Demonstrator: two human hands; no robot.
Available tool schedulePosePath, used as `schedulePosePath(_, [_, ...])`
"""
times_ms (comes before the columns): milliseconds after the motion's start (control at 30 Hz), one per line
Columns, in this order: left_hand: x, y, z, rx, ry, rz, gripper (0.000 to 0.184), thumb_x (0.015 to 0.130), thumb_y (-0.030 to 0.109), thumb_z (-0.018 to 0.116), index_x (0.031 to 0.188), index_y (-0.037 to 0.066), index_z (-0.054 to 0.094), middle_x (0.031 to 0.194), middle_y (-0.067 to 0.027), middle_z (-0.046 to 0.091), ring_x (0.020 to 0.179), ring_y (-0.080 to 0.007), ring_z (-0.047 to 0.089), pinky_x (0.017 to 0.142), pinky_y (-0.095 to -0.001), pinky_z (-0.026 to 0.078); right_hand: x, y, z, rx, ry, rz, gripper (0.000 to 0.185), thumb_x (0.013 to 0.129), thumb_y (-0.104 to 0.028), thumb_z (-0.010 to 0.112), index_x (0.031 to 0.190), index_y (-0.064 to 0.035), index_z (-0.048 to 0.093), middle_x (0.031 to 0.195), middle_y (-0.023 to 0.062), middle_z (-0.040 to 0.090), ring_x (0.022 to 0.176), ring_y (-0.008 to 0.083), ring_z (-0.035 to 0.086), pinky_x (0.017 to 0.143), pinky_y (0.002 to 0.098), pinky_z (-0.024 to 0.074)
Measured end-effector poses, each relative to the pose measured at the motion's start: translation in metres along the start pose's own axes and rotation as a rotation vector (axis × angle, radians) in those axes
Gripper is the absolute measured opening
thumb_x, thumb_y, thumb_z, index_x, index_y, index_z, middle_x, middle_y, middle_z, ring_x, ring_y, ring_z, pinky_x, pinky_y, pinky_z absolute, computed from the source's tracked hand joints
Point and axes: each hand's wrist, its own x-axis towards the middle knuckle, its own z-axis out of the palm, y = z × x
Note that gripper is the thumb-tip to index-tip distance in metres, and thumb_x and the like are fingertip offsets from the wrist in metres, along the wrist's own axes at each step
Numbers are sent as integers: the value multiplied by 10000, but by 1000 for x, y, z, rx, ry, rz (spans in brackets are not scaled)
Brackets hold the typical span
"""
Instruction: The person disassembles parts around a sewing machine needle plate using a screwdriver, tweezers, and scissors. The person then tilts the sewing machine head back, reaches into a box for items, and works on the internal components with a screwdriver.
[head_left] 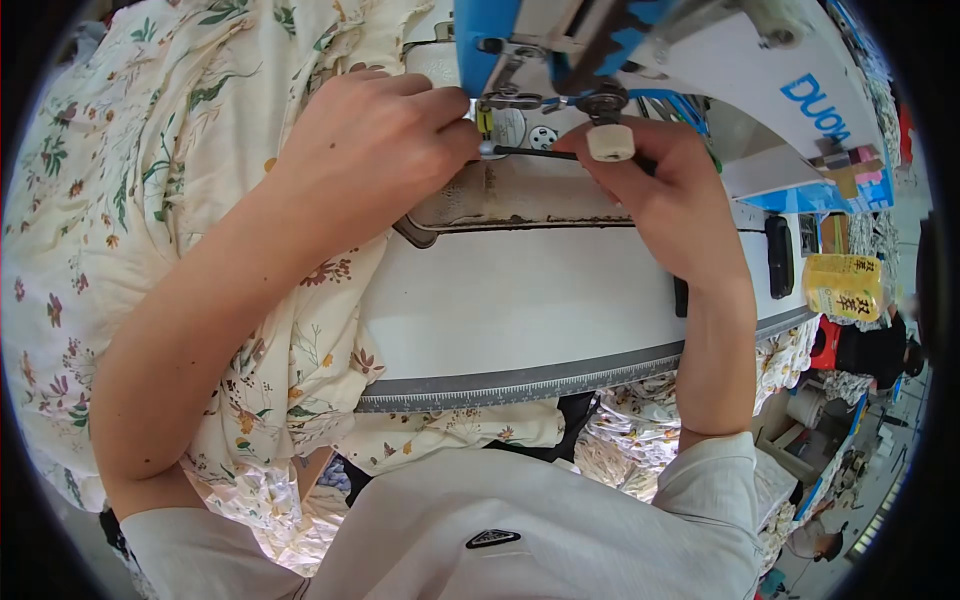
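Note:
A blue and white sewing machine [735,90] stands before me, its needle area between my hands. My left hand [385,135] is closed beside the presser foot, its fingertips bent in at the needle; what they pinch, if anything, is hidden. From the right, my right hand [665,185] reaches under the machine arm, closed on a thin black rod-like tool [540,153]. The tool lies level, its pale tip close to my left fingertips. Cream floral fabric [130,200] is bunched under and around my left forearm.
A ruler strip [530,385] lines the table's front edge. A yellow-labelled bottle [843,287] stands at the right, near a black oblong piece [779,257]. More floral fabric [450,430] hangs below the edge. Other people and work benches show far right.

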Motion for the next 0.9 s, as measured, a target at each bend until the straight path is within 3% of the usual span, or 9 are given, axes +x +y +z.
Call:
schedulePosePath(133, [-1, 1, 0, -29, 22, -8, 115, 756, 144, 728, 864, 119, 760, 873, -8, 677, 798, -211, 683, 649, -365, 558, 3, 3, 2, 5, 52, -68, 198, 968, -145, 661, 1016, 10, 776, 703, 63, 654, 632, 140, 534, 602, 342, 448])
schedulePosePath(300, [3, 6, -4, -124, 7, -14, 101, 826, 131, 754, 920, 94, 769, 847, -24, 684, 744, -233, 679, 616, -381, 545, 2, 4, -11, 14, 78, -67, 220, 962, -160, 664, 1043, 7, 783, 727, 91, 678, 633, 157, 551, 612, 347, 458])
schedulePosePath(400, [2, 17, -4, -221, -40, -51, 99, 874, 113, 790, 960, 68, 777, 811, -65, 683, 692, -276, 672, 598, -399, 535, -1, 11, -32, -195, 298, -223, 223, 948, -163, 670, 1040, 4, 785, 752, 133, 712, 632, 199, 599, 636, 347, 486])
schedulePosePath(567, [7, 35, 1, -160, -177, -174, 195, 922, 102, 674, 1106, 58, 718, 854, -55, 702, 748, -260, 709, 591, -408, 542, -10, 9, -46, -198, 358, -93, 216, 1002, -124, 674, 1111, 36, 770, 892, 48, 765, 755, 119, 622, 704, 275, 499])
schedulePosePath(700, [12, 39, 2, -84, -236, -194, 237, 916, 76, 648, 1145, 39, 696, 889, -88, 706, 769, -276, 715, 602, -412, 545, -13, 19, -55, -436, 407, -120, 245, 988, -156, 691, 1124, 34, 765, 860, 114, 757, 706, 153, 622, 681, 294, 503])
schedulePosePath(800, [18, 41, -3, -13, -295, -185, 233, 909, 63, 639, 1134, 30, 689, 911, -103, 705, 774, -282, 716, 609, -411, 547, -13, 26, -58, -614, 483, -143, 250, 975, -177, 700, 1118, 16, 768, 851, 177, 748, 682, 227, 665, 681, 328, 524])
schedulePosePath(900, [21, 41, -5, -40, -287, -220, 228, 893, 43, 637, 1117, 30, 678, 931, -113, 699, 782, -304, 713, 624, -425, 550, -11, 26, -56, -551, 509, -145, 236, 969, -181, 702, 1094, 9, 765, 856, 178, 756, 708, 277, 693, 699, 360, 542])
